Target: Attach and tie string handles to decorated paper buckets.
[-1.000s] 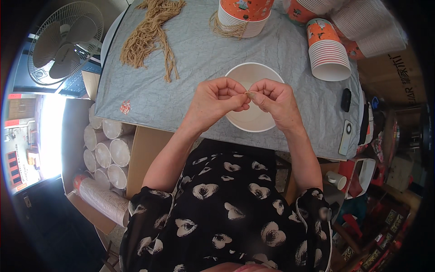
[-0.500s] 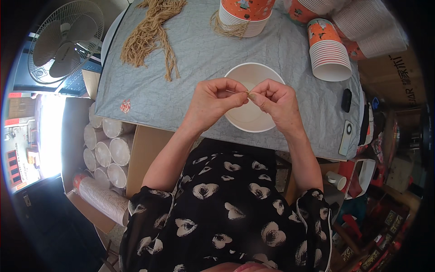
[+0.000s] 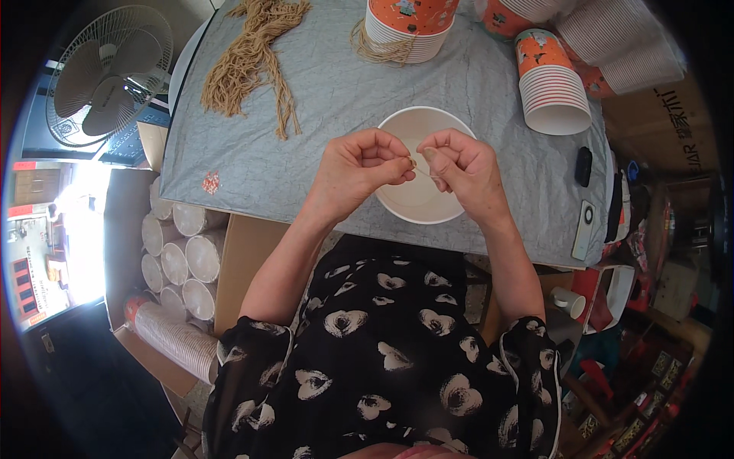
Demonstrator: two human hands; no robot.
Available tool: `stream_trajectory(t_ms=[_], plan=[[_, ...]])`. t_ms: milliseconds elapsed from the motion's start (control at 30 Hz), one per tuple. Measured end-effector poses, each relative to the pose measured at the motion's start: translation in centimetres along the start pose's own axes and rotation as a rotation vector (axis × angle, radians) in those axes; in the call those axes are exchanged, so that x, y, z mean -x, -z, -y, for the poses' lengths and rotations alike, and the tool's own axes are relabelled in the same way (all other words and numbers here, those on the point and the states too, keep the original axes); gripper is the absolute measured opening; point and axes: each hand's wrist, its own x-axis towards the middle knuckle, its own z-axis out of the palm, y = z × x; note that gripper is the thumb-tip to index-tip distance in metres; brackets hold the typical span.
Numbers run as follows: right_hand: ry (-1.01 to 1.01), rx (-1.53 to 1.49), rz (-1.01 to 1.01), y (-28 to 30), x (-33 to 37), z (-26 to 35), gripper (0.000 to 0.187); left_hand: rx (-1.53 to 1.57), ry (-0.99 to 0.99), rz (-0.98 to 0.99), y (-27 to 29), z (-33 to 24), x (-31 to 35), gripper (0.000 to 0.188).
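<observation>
My left hand (image 3: 353,170) pinches something small between thumb and forefinger. Facing it, my right hand (image 3: 470,172) has thumb and forefinger pressed together. A thin pale strand of string (image 3: 425,171) runs across the small gap between the fingertips. Both hands are over a white paper tub (image 3: 417,205), whose open mouth faces up at the table's near edge. A bundle of tan cords (image 3: 248,65) lies at the far left. Looped cords (image 3: 373,47) rest against an orange-and-white stack of paper tubs (image 3: 411,30) at the back.
To the right lie a tipped stack of tubs (image 3: 554,84), a black object (image 3: 584,167) and a pale remote-like device (image 3: 583,229). A fan (image 3: 111,76) stands left, above a carton of wrapped stacks (image 3: 176,260). A white mug (image 3: 567,302) sits below the table's right edge.
My fingertips were together and are now slightly apart, with the string showing between them. Both hands remain over the tub.
</observation>
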Motion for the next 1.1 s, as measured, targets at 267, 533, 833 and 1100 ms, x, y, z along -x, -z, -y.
stream_trajectory(t_ms=[267, 533, 833, 1100], plan=[[-0.035, 0.07, 0.093, -0.5, 0.0, 0.7, 0.012, -0.065, -0.025, 0.028, 0.0, 0.0, 0.1, 0.011], [-0.071, -0.005, 0.16, -0.3, 0.0, 0.9, 0.006, -0.059, -0.034, 0.05, 0.0, -0.5, 0.4, 0.009], [-0.053, -0.023, 0.085, 0.0, 0.0, 0.7, 0.016, -0.007, -0.004, 0.03, 0.3, -0.2, 0.3, 0.009], [0.008, 0.02, 0.076, -0.4, -0.2, 0.3, 0.011, -0.029, 0.033, 0.064, 0.1, -0.6, 0.2, 0.009]])
